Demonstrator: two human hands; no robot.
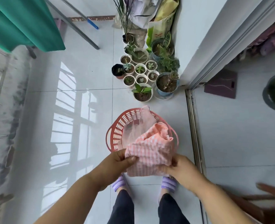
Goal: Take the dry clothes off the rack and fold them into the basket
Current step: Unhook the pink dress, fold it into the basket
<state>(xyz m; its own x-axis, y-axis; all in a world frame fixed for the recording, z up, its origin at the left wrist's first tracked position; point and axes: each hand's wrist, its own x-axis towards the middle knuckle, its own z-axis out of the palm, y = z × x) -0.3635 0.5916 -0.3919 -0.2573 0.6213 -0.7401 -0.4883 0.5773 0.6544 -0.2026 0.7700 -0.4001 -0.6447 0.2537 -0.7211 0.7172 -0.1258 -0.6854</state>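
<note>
Pink checked cloth (149,152) is hanging between both grips, left hand (115,162) and right hand (180,167) pinching its edges above the basket (115,131).

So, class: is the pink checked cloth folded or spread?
Folded: the pink checked cloth is doubled over, gripped by the left hand and right hand above the red basket.

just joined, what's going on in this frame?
A person stands over a red basket on the tiled floor and holds a partly folded pink checked cloth just above its near rim. The left-hand grip pinches one end and the right-hand grip the other. A pale sheer cloth already lies in the basket. A green garment hangs on the rack at upper left, so the job is not finished.
</note>
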